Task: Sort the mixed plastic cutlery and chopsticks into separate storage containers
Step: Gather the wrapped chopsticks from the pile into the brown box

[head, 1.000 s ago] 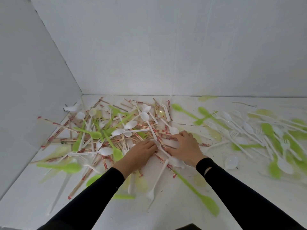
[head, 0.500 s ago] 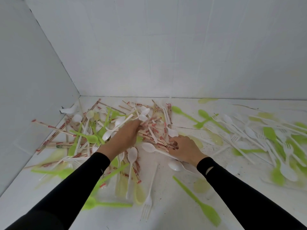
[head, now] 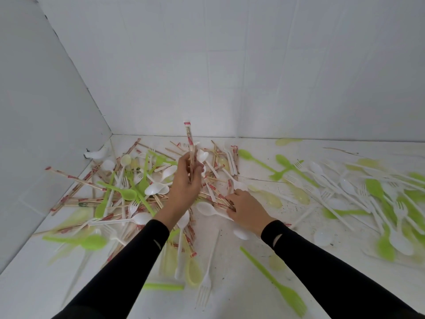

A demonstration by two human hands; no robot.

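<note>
Looks like the chopstick-picking step: left hand [head: 186, 183] grips wrapped chopsticks [head: 189, 140] upright above the pile [head: 138, 192], right hand [head: 248, 209] curls its fingertips into more sticks (can't tell if it's got any), and next I'd guess they need a container, none in view.

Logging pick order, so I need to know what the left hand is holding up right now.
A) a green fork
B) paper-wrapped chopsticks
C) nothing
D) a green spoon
B: the left hand has its grip around wrapped chopsticks, held upright.
</note>
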